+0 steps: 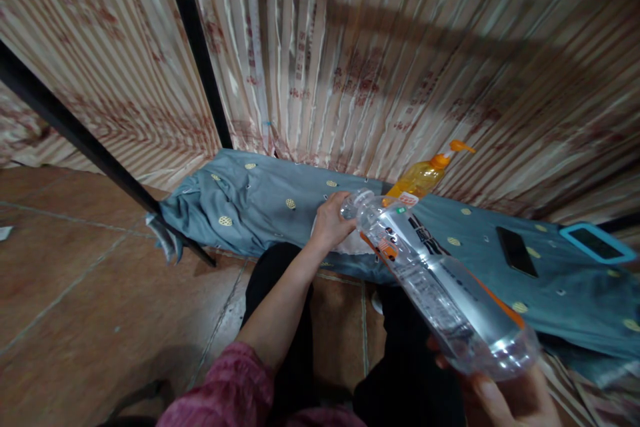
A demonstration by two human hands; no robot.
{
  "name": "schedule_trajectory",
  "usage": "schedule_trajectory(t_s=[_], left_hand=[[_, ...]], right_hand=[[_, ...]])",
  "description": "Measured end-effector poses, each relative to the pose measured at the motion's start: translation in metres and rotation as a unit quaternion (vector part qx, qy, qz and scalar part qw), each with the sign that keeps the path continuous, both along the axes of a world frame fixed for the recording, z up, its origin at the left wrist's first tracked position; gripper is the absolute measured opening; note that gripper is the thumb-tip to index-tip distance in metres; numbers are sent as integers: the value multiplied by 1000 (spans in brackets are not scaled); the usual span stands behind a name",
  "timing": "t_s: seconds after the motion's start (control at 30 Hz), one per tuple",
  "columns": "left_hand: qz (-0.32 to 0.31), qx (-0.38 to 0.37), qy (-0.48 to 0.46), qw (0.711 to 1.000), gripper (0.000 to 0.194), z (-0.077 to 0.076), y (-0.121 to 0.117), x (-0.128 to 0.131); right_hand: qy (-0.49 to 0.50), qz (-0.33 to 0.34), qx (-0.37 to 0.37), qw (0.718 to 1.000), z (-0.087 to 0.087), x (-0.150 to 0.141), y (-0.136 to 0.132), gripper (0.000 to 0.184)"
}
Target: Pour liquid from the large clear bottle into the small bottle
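Note:
My right hand (505, 395) grips the bottom end of a clear plastic bottle (440, 287) that lies tilted, its neck pointing away from me. At the far end my left hand (331, 219) is closed around the bottle's cap (356, 202). Under that hand a white cloth (345, 244) lies on the blue patterned sheet (260, 204). An orange pump bottle (423, 177) stands just behind the clear bottle's neck.
A black phone (517, 251) and a device in a blue case (597, 242) lie on the sheet at the right. A striped curtain (380, 60) hangs behind. Black metal bars (90, 144) cross at the left. Brown tiled floor (90, 294) spreads to the left.

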State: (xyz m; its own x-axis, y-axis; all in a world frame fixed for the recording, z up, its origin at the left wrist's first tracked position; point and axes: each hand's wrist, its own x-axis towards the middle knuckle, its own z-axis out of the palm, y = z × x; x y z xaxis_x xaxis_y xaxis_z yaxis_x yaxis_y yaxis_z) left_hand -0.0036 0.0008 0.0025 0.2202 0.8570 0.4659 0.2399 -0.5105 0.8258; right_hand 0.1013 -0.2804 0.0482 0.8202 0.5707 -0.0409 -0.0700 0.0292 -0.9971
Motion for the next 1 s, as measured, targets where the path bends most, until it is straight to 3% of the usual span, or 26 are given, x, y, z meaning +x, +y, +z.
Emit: schedule_trajectory(t_s=[0.33, 0.7, 1.0], left_hand=[[1, -7, -1, 1000, 39, -1, 0, 0], [-4, -6, 7, 1000, 38, 0, 0, 0], [-3, -1, 7, 1000, 39, -2, 1, 0]], right_hand=[[18, -17, 8, 1000, 5, -2, 4, 101], [-35, 41, -14, 998, -5, 12, -5, 98], [-17, 20, -12, 1000, -3, 7, -3, 96]])
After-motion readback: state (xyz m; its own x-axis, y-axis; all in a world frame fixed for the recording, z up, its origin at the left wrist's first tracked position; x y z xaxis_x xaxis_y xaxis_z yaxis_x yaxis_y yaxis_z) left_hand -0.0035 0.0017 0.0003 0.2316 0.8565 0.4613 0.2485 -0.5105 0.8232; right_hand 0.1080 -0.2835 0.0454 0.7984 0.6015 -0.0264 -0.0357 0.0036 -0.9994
